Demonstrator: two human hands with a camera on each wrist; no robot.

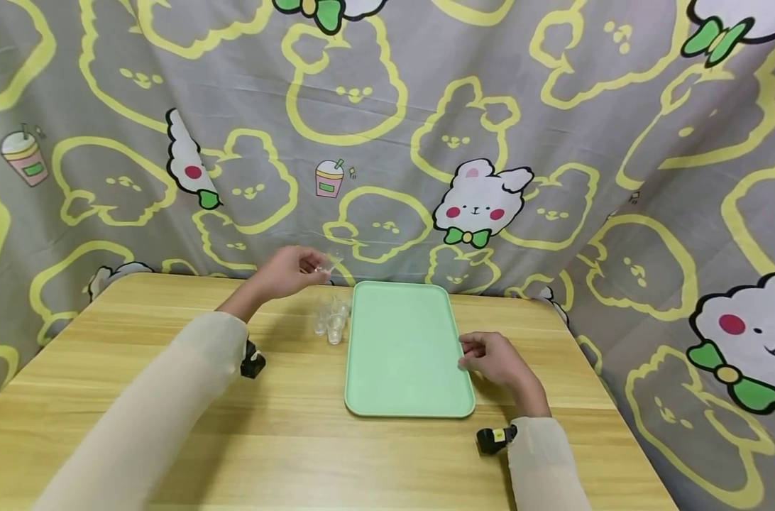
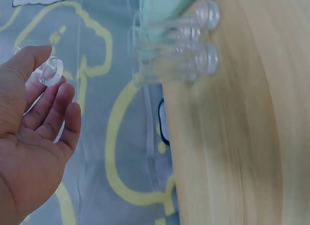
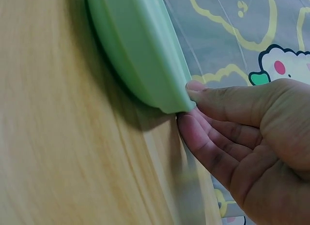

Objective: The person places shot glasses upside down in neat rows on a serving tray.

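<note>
My left hand [image 1: 288, 272] is raised above the back of the table, pinching a small clear glass [image 2: 51, 71] by its thick base between thumb and fingers. Below and to the right of that hand, several similar clear glasses [image 1: 334, 328] stand close together on the table beside a light green tray [image 1: 413, 355]. The tray is rectangular with rounded corners, lies flat and carries nothing. At its right edge, my right hand [image 1: 499, 358] grips the rim, thumb on top and fingers beneath, as the right wrist view [image 3: 242, 138] of that hand shows.
The wooden table [image 1: 285, 440] reaches back to a grey curtain [image 1: 387, 163] with yellow bear outlines, which hangs along its far side and right side. A black wrist camera [image 1: 252, 360] sits at the left cuff, another black camera [image 1: 495, 440] at the right.
</note>
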